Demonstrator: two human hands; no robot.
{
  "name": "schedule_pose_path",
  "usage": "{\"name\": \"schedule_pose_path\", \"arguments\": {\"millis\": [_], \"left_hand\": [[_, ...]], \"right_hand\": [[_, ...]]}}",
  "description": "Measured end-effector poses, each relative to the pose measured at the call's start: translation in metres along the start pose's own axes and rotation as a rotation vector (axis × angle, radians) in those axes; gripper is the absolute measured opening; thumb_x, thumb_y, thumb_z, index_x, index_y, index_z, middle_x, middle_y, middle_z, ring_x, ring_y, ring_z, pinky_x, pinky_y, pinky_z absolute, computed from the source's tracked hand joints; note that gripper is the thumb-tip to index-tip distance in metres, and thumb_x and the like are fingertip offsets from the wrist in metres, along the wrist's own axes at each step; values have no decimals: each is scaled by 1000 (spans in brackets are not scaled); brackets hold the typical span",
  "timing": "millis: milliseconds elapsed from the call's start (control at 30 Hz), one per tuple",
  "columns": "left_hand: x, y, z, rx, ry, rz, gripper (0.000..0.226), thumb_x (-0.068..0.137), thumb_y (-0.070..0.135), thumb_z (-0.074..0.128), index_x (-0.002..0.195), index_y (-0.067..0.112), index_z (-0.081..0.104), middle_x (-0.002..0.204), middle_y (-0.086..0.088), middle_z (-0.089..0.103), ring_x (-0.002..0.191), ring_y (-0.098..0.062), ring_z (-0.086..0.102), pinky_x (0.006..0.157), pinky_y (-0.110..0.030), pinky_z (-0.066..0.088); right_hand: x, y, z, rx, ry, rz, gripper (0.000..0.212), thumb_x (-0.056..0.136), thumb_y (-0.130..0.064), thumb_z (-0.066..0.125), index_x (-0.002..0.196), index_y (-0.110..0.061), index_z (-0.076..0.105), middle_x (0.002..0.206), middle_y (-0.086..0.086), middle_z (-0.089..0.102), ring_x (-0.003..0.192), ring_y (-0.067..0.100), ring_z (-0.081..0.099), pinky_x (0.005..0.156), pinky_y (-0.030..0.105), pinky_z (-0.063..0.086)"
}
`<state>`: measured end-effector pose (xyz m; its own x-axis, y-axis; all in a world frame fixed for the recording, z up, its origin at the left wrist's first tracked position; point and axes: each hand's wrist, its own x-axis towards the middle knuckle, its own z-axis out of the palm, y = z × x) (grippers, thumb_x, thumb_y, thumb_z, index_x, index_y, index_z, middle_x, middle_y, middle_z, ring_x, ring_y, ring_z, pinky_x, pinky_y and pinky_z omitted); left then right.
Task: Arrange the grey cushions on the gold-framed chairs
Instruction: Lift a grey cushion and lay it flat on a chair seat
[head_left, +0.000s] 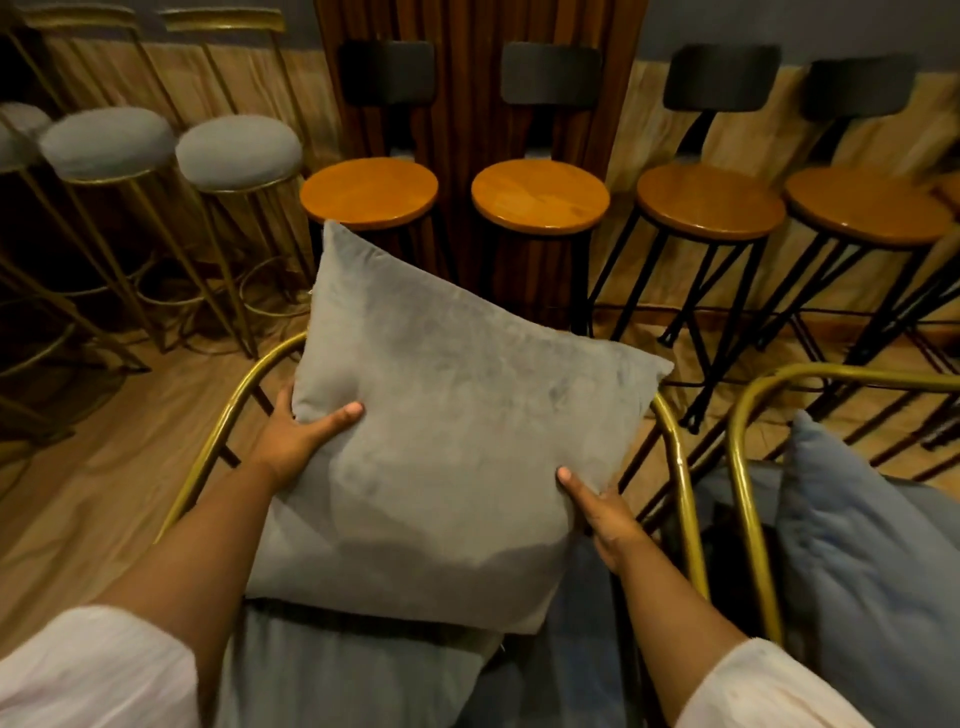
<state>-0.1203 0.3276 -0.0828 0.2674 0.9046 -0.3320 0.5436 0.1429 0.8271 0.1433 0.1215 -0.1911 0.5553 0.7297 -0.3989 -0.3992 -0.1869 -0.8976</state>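
Note:
A square grey cushion (447, 415) stands tilted in the middle of the view, over the seat of a gold-framed chair (218, 441). My left hand (298, 436) grips its left edge, thumb on the front face. At the cushion's lower right edge, my right hand (608, 514) holds on. Beneath it, on the chair's blue-grey seat, lies another grey cushion (337, 670). A second gold-framed chair (743, 467) stands at the right with a bluish-grey cushion (852, 545) leaning upright in it.
Several black-legged bar stools with round wooden seats (540, 195) line the far wall. Gold-legged stools with round grey padded tops (239, 150) stand at the far left. Wooden floor (78, 493) lies to the left of the chair.

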Motion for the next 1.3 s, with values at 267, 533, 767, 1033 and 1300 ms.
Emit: {"name": "schedule_pose_path", "arguments": {"millis": [267,533,767,1033,1300], "left_hand": [[-27,108,11,-144,34,187,96,68,56,71,145,17,29,146,-10,44,121,-28,51,94,-40,42],[-75,199,101,-141,-192,197,102,70,63,67,149,28,12,150,-12,35,128,-41,44,100,-54,41],[-136,238,238,-72,-445,144,105,71,62,67,151,27,9,148,-16,38,122,-43,50,87,-48,47],[-197,255,408,-46,-626,87,109,72,53,72,152,28,3,151,-10,34,129,-36,46,91,-46,44],[-219,234,526,-22,-541,33,113,66,60,73,152,29,7,153,-7,34,132,-35,44,105,-46,41]], "right_hand": [[-49,-99,-30,-118,159,-300,134,50,-49,83,151,-31,-3,146,-3,36,131,17,40,109,41,37],[-118,-159,-132,-38,379,-441,116,58,-56,80,150,-38,11,154,1,33,133,24,43,106,51,42],[-175,-160,-265,-7,652,-401,94,70,-47,76,147,-34,25,142,0,47,120,23,52,102,45,46],[-205,-176,-443,-75,695,-209,96,73,-50,72,150,-35,16,153,0,34,131,27,43,102,42,39],[-174,-169,-559,-226,590,-50,90,79,-53,64,150,-36,10,157,2,25,138,30,34,108,43,33]]}}
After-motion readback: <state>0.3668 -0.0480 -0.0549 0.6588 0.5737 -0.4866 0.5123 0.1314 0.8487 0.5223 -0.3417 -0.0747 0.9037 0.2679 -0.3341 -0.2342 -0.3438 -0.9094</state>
